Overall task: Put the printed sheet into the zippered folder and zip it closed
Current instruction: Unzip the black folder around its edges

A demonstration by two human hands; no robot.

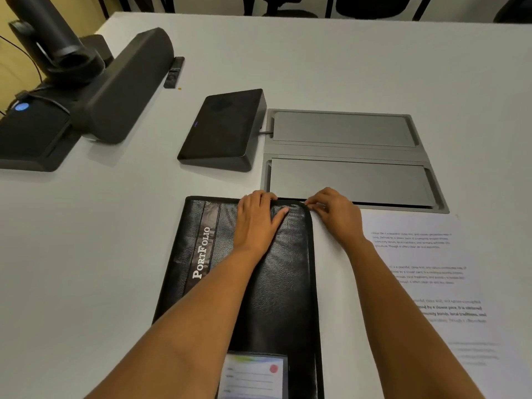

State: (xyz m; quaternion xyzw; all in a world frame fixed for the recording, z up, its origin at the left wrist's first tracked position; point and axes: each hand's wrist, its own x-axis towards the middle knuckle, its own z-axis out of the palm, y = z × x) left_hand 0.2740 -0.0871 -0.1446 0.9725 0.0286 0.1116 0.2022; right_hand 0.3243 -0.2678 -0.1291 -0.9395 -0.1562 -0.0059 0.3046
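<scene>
Folder (276, 283): black, leather-look, flat on the table (86, 254) straight in front of the person, cover up, label pocket (253, 375) at the near end. It looks closed. Zip (313, 254) runs round the far right corner and down the right edge.

Sheet (417, 269): not in the folder. Lies flat on the table just right of it, print up, partly under the right forearm.

Left hand (257, 223): palm down on the cover at the far end, thumb laid flat on the leather, pressing the folder to the table. Fingertips drop over the far edge out of sight; cannot tell whether they hook it.

Right hand (335, 214): fingers pinched together at the far right corner, on the zip. The pull itself is too small to make out.

Judgement: the opening step, with the zip about to be run round the corner so the sheet can go in.

Risks from here:
- The curved corner is where a slider is likeliest to bind. A sideways pull, off the line of the track, would jam it or catch the lining.
- If the left hand eases off, the folder could slide or twist with the pull.
- The right forearm lies over the sheet. A sweep down the zip may drag, crease or skew it.

Farther off: grey hatch (345, 131) set in the table just beyond the hands, dark console (221, 131) left of it, speaker bar (126, 87), remote (174, 72).
</scene>
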